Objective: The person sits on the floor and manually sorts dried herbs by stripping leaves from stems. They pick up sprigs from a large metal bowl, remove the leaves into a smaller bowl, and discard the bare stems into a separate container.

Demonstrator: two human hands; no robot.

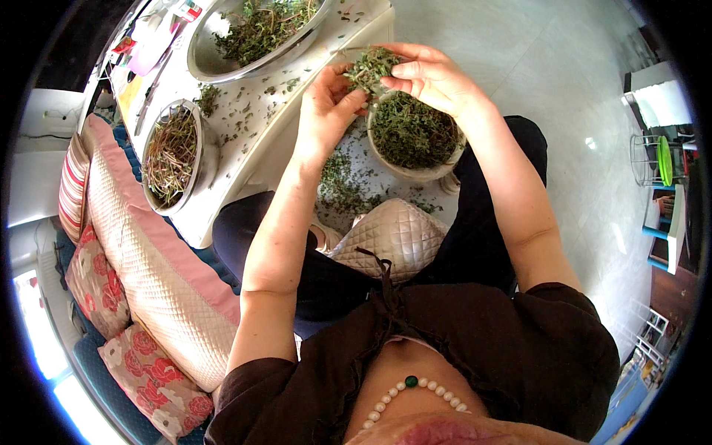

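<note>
Apparently, the work is partly done: the left hand (331, 104) and right hand (432, 78) pinch a herb bunch (368, 71) between their fingers; below these, leafy bits (415, 132) heap high; leftward lie stems (170, 158); farther up-left, leafy sprigs (259, 33) seem left.

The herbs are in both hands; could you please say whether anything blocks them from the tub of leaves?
Nothing visible does, except the left hand and right hand holding the herbs; the tub has no lid on.

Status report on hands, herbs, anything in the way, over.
Left hand, right hand: both on herb clump. Leaf-filled bucket just below. Nothing visibly blocking either hand.
</note>
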